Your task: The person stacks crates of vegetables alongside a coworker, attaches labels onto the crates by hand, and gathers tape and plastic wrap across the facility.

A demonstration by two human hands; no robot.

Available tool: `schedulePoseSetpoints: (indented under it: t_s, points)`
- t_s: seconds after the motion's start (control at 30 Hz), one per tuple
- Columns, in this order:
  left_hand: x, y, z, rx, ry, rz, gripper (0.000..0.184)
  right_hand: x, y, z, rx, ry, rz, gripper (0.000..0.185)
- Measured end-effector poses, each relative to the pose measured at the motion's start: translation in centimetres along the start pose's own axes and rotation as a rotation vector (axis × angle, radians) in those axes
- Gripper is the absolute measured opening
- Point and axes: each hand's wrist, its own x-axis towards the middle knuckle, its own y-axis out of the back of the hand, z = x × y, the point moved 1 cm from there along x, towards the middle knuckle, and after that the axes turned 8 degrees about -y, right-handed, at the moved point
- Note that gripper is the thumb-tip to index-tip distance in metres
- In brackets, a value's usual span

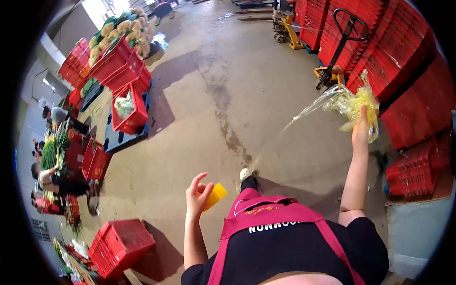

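Note:
My left hand [195, 195] is closed on a small bright yellow block-like thing [216, 196], held out over the floor at the front left of my body. Its exact kind is not clear. Stretched out to the right, my right hand [361, 128] grips a crumpled bunch of see-through yellowish plastic film [354, 105]. One thin strand of the film trails away to the left in the air. The fingers of that hand are partly hidden behind the film.
Tall stacks of red crates [394, 52] line the right side, with a pallet jack [332, 61] before them. Red crates [130, 107] stand on a blue pallet [124, 137] at left. A red crate stack [121, 244] is near lower left. People work beside green vegetables [51, 151].

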Motion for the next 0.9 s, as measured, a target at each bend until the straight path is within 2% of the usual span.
schedulePoseSetpoints:
  t_s: [0.07,0.13,0.2,0.27,0.33,0.4,0.47,0.5,0.53,0.6,0.67,0.77,0.8,0.83,0.87,0.9]
  points:
    - [6.1,0.3,-1.1,0.183,-0.028,-0.134,0.055,4.1,-2.8,0.5,0.032,-0.046,-0.008,0.05]
    - [12.2,-0.8,-1.8,0.311,-0.006,-0.336,0.07,7.6,-4.6,0.0,0.248,-0.118,-0.101,0.058]
    - [19.0,-3.4,-0.2,0.331,0.045,-0.587,0.082,9.4,-8.9,-1.2,0.265,-0.022,-0.093,0.062]
    - [25.2,-7.6,0.6,0.271,0.058,-0.778,0.086,11.2,-10.9,-1.3,0.284,-0.045,-0.122,0.067]
    - [30.8,-12.4,-0.1,0.262,0.023,-0.933,0.088,13.0,-13.1,-1.1,0.428,0.02,-0.215,0.071]
    - [35.7,-17.0,0.5,0.205,-0.217,-1.037,0.08,15.1,-15.4,-0.6,0.49,0.137,-0.282,0.071]
    - [41.2,-21.2,1.3,0.214,-0.22,-1.323,0.067,18.5,-16.8,0.1,0.492,0.216,0.014,0.079]
    - [43.4,-22.3,2.2,0.267,-0.267,-1.32,0.048,20.7,-17.0,0.9,0.423,0.295,0.007,0.08]
    - [46.0,-24.1,0.2,0.118,-0.408,-1.243,0.032,23.2,-16.7,2.0,0.356,0.374,0.003,0.081]
    - [51.8,-24.9,0.2,0.16,-0.444,-1.185,0.021,28.3,-14.1,5.1,0.188,0.403,0.116,0.078]
    - [57.9,-24.1,2.7,0.22,-0.31,-1.207,0.018,35.2,-12.4,10.1,-0.085,0.412,0.179,0.076]
    - [66.4,-22.9,5.4,0.183,-0.274,-1.212,0.012,42.6,-21.9,15.0,-0.631,0.388,0.247,0.058]
    - [69.2,-22.3,6.2,0.18,-0.285,-1.199,0.012,45.3,-26.2,16.6,-0.722,0.47,0.213,0.053]
    - [71.4,-21.8,6.7,-0.002,-0.188,-1.162,0.012,47.8,-29.1,18.3,-0.503,0.139,0.008,0.049]
    - [73.9,-21.5,7.3,-0.185,-0.091,-1.117,0.012,50.4,-30.9,22.6,-0.395,-0.005,-0.114,0.047]
    - [76.1,-20.8,8.4,-0.196,-0.101,-1.105,0.012,53.0,-32.8,26.9,-0.298,-0.159,-0.214,0.044]
